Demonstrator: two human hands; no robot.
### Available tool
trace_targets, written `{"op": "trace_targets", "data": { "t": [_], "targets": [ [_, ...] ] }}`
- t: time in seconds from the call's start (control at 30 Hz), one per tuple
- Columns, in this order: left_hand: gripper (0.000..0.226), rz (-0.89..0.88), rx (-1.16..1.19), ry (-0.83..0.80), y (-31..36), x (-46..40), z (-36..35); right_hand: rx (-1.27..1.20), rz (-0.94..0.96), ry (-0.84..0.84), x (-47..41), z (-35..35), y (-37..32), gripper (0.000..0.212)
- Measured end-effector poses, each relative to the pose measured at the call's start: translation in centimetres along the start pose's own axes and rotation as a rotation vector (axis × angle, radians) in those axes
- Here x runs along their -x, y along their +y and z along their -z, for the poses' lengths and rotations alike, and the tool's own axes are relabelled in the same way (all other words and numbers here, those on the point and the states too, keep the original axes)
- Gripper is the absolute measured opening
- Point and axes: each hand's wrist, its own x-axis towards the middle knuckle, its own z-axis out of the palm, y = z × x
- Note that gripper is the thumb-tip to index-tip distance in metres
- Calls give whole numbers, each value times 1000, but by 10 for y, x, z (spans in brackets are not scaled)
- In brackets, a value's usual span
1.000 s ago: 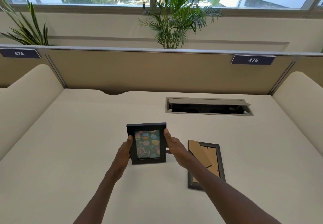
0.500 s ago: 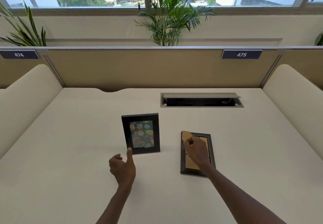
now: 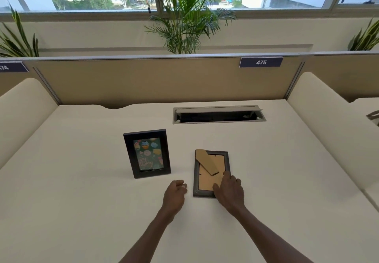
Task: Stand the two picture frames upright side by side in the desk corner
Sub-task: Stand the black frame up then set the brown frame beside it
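A black picture frame [image 3: 147,153] with a colourful cupcake picture stands upright on the cream desk [image 3: 82,191], facing me, near the middle. To its right a grey picture frame [image 3: 211,172] lies face down, its brown cardboard back and stand flap showing. My right hand [image 3: 229,193] rests on the grey frame's lower right corner, fingers on its back and edge. Just left of the grey frame, my left hand [image 3: 174,195] hovers with fingers loosely curled, holding nothing and touching neither frame.
An open cable hatch [image 3: 218,115] is set in the desk behind the frames. A tan partition [image 3: 164,80] with a "475" label closes the back; padded cream side dividers [image 3: 328,123] flank both sides. Plants stand behind the partition.
Both hands let go of the black frame, which now stands alone. My right hand moved to the grey frame and slid down to its lower corner; my left hand moved right towards it.
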Motion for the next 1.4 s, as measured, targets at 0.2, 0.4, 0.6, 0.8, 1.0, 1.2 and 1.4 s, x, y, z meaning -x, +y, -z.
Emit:
{"op": "trace_targets", "data": {
  "t": [0.2, 0.4, 0.6, 0.8, 1.0, 1.2, 1.4],
  "targets": [
    [44, 21, -38, -17, 11, 7, -27, -211, 26, -92, -1, 2, 13, 53],
    [41, 167, 190, 1, 15, 4, -36, -514, -120, -119, -15, 18, 17, 42],
    [9, 138, 345, 23, 26, 13, -39, -645, -44, -103, -22, 35, 31, 42],
    [22, 42, 457, 43, 53, 17, -37, -736, 112, -80, -24, 72, 30, 15],
    [18, -3, 518, 26, 84, 20, -37, -602, 419, -107, -32, 101, 32, 30],
    [32, -97, 273, 140, 90, 31, -40, -622, 607, 99, -30, 118, 29, 17],
    [39, -297, -189, 213, 83, 36, -30, -667, 755, 168, -19, 129, 29, 25]
  ]
}}
